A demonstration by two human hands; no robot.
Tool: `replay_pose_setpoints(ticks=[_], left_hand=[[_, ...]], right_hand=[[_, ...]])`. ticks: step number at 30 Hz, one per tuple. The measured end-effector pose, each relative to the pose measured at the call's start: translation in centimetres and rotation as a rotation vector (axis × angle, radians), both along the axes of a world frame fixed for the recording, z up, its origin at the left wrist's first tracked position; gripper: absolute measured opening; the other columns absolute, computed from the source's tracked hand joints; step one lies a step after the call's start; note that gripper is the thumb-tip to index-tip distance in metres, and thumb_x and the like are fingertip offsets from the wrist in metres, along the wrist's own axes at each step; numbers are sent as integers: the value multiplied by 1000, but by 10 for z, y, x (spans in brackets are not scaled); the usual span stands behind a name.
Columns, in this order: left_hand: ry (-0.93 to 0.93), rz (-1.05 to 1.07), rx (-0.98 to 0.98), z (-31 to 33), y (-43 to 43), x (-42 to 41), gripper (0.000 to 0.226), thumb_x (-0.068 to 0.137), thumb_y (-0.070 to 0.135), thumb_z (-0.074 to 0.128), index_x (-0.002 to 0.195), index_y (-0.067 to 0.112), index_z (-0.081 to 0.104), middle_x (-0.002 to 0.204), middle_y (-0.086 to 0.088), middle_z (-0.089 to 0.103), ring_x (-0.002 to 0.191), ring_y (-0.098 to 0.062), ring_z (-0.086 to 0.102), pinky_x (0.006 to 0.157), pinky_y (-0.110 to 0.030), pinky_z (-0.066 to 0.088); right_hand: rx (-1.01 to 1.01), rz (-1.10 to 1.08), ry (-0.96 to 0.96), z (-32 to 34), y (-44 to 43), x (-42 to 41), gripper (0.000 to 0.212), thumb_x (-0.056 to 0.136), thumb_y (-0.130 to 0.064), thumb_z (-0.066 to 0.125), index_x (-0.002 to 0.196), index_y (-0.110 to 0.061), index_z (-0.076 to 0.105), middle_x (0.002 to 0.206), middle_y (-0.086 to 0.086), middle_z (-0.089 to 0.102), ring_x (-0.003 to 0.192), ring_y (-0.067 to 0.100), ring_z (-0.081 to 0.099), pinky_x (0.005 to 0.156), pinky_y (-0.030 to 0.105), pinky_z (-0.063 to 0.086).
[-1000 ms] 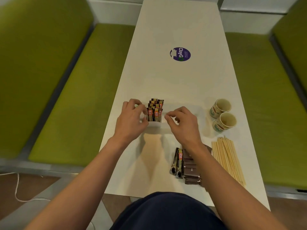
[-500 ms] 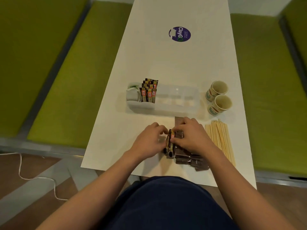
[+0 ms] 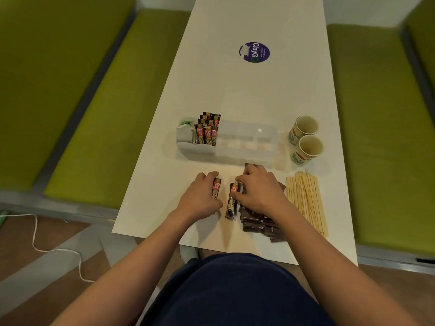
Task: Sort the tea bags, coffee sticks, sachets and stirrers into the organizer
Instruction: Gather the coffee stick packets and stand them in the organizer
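Coffee sticks (image 3: 231, 201), head view: 2 loose on the table (image 3: 235, 90), just in front of the organizer (image 3: 235, 154); together 0.5 s ago, now pulled apart. Fingers of left hand (image 3: 200, 198) curled over 1, fingers of right hand (image 3: 261, 194) pinching the other, beside the sachets (image 3: 256, 222). Probably the last 2 for the organizer's 2nd compartment from its left end. Sachets and stirrers (image 3: 306, 201), in front of its right end, not yet sorted.

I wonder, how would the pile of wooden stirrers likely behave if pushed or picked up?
The wooden stirrers look thin and stiff, so probably light. They lie loose and unbound on the table, so a push would likely fan them out.
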State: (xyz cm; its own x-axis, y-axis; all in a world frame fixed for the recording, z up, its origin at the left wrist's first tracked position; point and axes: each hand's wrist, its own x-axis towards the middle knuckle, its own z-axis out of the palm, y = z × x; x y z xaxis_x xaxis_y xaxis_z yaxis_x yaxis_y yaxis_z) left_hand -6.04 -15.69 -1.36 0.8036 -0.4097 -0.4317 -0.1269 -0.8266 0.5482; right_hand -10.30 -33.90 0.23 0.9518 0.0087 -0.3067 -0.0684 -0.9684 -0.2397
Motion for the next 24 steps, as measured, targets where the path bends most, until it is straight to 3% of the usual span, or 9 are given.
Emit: replay_pose_setpoints(ticks=[3, 7, 11, 14, 17, 19, 24], left_hand=[[-37, 90, -21, 0, -2, 0, 73, 83, 29, 68, 150, 19, 39, 131, -7, 52, 119, -27, 57, 97, -41, 50], [-31, 119, -12, 0, -1, 4, 59, 84, 12, 65, 141, 19, 49, 115, -4, 63, 106, -26, 61, 87, -42, 55], [23, 165, -85, 6, 5, 12, 31, 81, 9, 71, 110, 18, 71, 90, 1, 69, 78, -16, 65, 65, -34, 59], [84, 284, -252, 16, 11, 18, 13, 79, 15, 78, 90, 21, 74, 82, -1, 70, 62, -21, 67, 60, -45, 62], [-14, 345, -355, 32, 17, 32, 8, 83, 28, 77, 88, 22, 73, 81, 4, 71, 68, -21, 72, 64, -47, 62], [-95, 350, -414, 47, 21, 46, 11, 86, 31, 77, 91, 21, 75, 79, 6, 72, 66, -18, 72, 65, -45, 63], [-233, 371, -521, 73, 30, 88, 9, 88, 27, 76, 95, 23, 78, 79, 4, 76, 69, -20, 74, 69, -44, 63]], right_hand=[[-21, 5, 7, 0, 1, 2, 51, 88, -59, 61, 125, -23, 69, 117, 0, 53, 121, 24, 44, 94, 43, 42], [20, -34, 16, -4, 5, 6, 45, 85, -54, 66, 119, -23, 69, 115, 0, 53, 118, 24, 45, 92, 41, 44], [139, -78, -13, -2, 8, 12, 32, 83, -39, 71, 110, -24, 62, 112, -2, 56, 112, 23, 47, 89, 38, 45], [301, -166, -28, 4, 10, 17, 25, 83, -26, 74, 103, -23, 59, 104, -5, 62, 100, 19, 53, 78, 35, 47], [468, -250, -33, 8, 11, 20, 27, 83, -21, 78, 102, -25, 59, 96, -9, 66, 79, 8, 56, 64, 27, 42], [557, -290, -46, 11, 12, 23, 27, 83, -19, 79, 104, -26, 63, 91, -10, 68, 70, 2, 55, 62, 22, 40], [738, -357, -187, 30, 13, 37, 15, 87, -18, 78, 95, -30, 74, 87, -13, 73, 83, 1, 67, 72, 14, 49]])
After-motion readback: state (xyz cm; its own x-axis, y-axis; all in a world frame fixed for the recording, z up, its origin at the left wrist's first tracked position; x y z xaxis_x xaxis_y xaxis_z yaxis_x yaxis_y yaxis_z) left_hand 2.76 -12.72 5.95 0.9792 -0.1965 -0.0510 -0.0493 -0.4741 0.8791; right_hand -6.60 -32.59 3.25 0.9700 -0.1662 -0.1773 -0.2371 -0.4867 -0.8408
